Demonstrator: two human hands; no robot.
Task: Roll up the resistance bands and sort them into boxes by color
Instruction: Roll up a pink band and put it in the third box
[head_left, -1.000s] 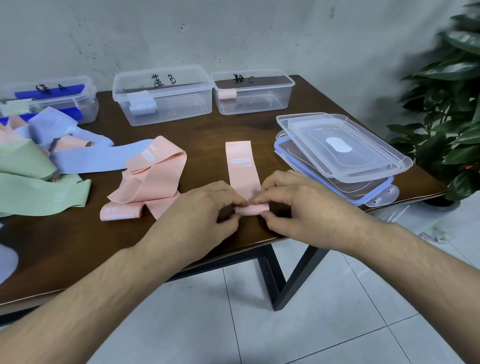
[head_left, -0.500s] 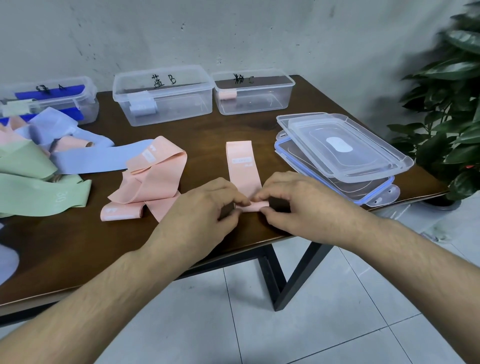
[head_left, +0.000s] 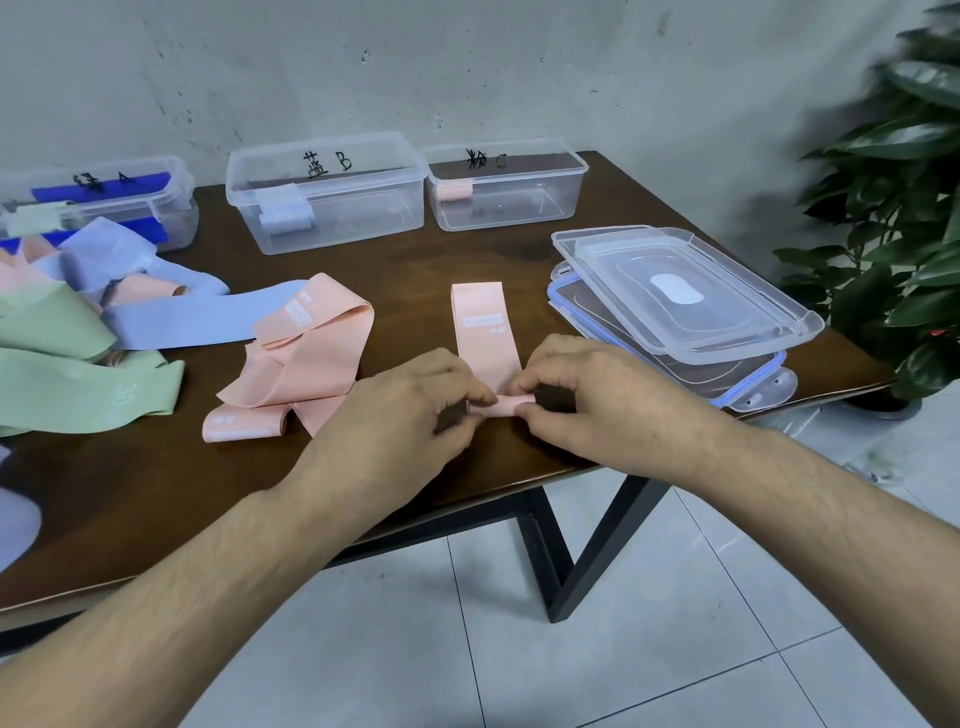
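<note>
Dark brown wood forms the table (head_left: 415, 260), which stands on black angled legs over pale floor tiles, against a grey plaster wall. A green potted plant (head_left: 893, 234) stands just beside the table's right edge. A pink resistance band (head_left: 483, 332) lies flat near the front edge, running away from the person, with its near end rolled into a small cylinder. The left hand (head_left: 395, 421) and the right hand (head_left: 597, 400) both pinch this rolled end between curled fingers and thumbs, one at each side of the roll. Three clear boxes line the far edge: the left box (head_left: 104, 202), the middle box (head_left: 327, 192) marked B, holding a pale blue roll, and the right box (head_left: 506, 182), holding a pink roll. Stacked clear lids (head_left: 680, 301) lie right of the band, one corner overhanging the table's right edge. A loose pink band (head_left: 306, 353) lies just left of the left hand. Further left, blue bands (head_left: 182, 317) and green bands (head_left: 78, 384) lie in an overlapping heap. Bare wood shows between the flat band and the boxes, and along the front edge at the left.
</note>
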